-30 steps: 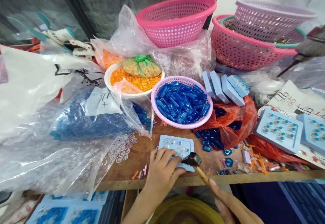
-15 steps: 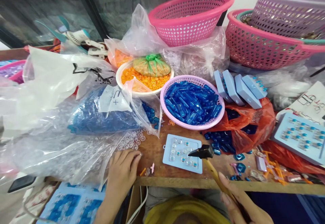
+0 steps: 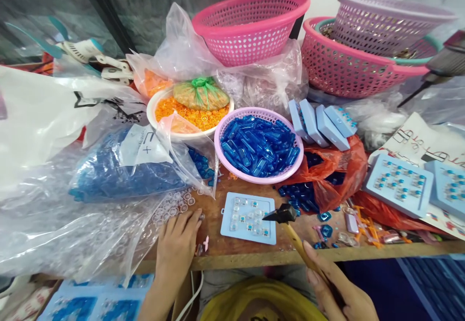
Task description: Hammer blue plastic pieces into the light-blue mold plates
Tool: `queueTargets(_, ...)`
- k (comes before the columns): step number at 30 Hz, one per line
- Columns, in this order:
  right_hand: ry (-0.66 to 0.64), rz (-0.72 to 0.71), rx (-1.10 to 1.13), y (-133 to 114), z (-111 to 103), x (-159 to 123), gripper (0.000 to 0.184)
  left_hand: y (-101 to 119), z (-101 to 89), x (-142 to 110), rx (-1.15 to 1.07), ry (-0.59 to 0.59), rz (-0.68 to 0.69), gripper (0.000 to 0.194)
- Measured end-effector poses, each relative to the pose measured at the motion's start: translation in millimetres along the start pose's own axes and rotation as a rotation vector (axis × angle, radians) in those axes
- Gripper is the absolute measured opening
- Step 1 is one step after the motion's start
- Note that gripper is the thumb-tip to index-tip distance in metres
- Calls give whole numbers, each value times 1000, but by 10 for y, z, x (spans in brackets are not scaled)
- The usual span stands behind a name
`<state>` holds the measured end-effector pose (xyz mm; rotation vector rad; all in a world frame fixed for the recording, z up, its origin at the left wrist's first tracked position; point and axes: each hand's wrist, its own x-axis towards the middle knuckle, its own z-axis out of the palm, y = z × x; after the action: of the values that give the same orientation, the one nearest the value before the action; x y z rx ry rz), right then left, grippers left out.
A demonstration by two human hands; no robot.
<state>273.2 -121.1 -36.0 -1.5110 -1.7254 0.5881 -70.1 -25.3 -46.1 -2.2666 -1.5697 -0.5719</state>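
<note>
My right hand [image 3: 337, 282] grips the wooden handle of a hammer [image 3: 285, 214]. Its black head hangs over the right side of a light blue plastic panel [image 3: 227, 226] on the table. Small clear pieces, some with blue centres, sit on that panel. My left hand [image 3: 177, 241] rests on the wood left of the panel, fingers stretched forward, beside loose clear rings [image 3: 174, 204]. A tiny pink piece [image 3: 206, 243] lies between this hand and the panel.
Behind the panel stands a lilac basket [image 3: 220, 158] of blue parts, with a white bowl [image 3: 150, 112] of orange rings beside it. Plastic bags [image 3: 90, 233] crowd the left. Blue panels [image 3: 399, 185], a red bag [image 3: 345, 190] and an electric screwdriver [image 3: 446, 59] are right.
The view has turned slightly right, so the scene slides left and a hanging screwdriver appears. My left hand is nearer the panel; the hammer stays over the panel's right side.
</note>
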Motion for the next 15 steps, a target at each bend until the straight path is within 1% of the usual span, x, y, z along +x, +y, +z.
queueTargets(2,9,21,15,-9,-10,-11,46,42,-31,35,-37,19,4,31)
queueTargets(4,23,29,13,-3,-15,-33,45,128,-88,105,-93,64,-15,26)
queueTargets(6,48,27,1,8,-22,-61,45,291,-155,210,-160,116,-17,20)
queueTargets(8,73,18,-12,15,-37,-86,45,531,-201,330,-252,138,32,15)
queueTargets(11,92,1,-35,14,-71,-112,48,922,-179,470,-411,98,165,19)
queueTargets(12,93,-4,-46,12,-82,-119,49,1024,-151,497,-433,81,186,23)
queueTargets(13,95,-10,-58,10,-89,-128,51,1101,-119,512,-440,69,197,26)
queueTargets(15,89,-28,-76,2,-90,-153,56,1180,-58,520,-423,50,196,28)
